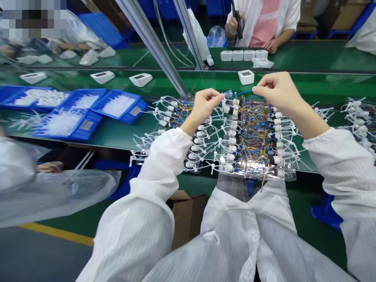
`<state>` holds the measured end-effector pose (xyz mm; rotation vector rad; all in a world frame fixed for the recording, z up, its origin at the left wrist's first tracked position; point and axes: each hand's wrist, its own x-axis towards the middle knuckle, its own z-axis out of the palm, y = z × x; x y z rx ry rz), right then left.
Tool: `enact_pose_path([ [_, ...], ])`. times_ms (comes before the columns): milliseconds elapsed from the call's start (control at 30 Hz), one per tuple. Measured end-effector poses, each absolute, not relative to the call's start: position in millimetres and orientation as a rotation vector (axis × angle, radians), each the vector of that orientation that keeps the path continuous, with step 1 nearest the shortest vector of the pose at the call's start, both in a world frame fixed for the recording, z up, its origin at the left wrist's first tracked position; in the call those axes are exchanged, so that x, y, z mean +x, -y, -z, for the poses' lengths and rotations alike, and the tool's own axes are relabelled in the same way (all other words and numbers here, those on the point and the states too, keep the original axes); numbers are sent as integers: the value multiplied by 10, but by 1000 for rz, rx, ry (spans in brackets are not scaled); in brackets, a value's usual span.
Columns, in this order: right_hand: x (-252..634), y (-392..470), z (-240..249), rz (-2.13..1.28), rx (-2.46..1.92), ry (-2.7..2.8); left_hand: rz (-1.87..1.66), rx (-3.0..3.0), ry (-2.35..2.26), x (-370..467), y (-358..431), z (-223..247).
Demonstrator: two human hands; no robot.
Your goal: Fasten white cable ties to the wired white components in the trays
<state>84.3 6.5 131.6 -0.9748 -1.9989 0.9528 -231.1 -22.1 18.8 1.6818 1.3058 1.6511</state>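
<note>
**A:** ok what are the hands doing here? All I see is wire spaghetti lol

**B:** Both are pinching. Left hand (205, 103) has thumb and finger on what looks like a small clear plastic piece (228, 94). Right hand (277, 92) has the end of a thin blue strand (244, 92) between thumb and finger. Wire or not, I can't tell.

**A:** And where's the strand sitting?

**B:** In the air between the two hands, pretty much straight, over the far end of the wire bundles (254, 129). One white unit with a dark little screen (246, 77) is just beyond it on the green belt. Whether the strand is fixed into the clear piece is too small to make out.

**A:** Any tips for holding that well?

**B:** IMO light fingertip pinch, just enough tension to keep it straight. Yank it and something that thin could slip or kink. I'd also hold it high, because the white cable ties sticking out all round those white cylindrical fittings (232, 140) look like perfect snag bait.

**A:** Anything else to watch?

**B:** Forearms. The left sleeve (164, 164) is right by the ties, so I'd lift the elbow a bit. The clear film (289, 174) under the near fittings pokes past the bench edge too, easy to catch.
</note>
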Motion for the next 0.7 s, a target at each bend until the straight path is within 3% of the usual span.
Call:
enact_pose_path([
  [300,802,-483,-868,-806,-1191,2176,-1396,1631,-1366,-2353,-16,141],
  [700,927,-507,-726,-426,-1276,2553,-1010,1752,-1475,-2462,160,384],
])
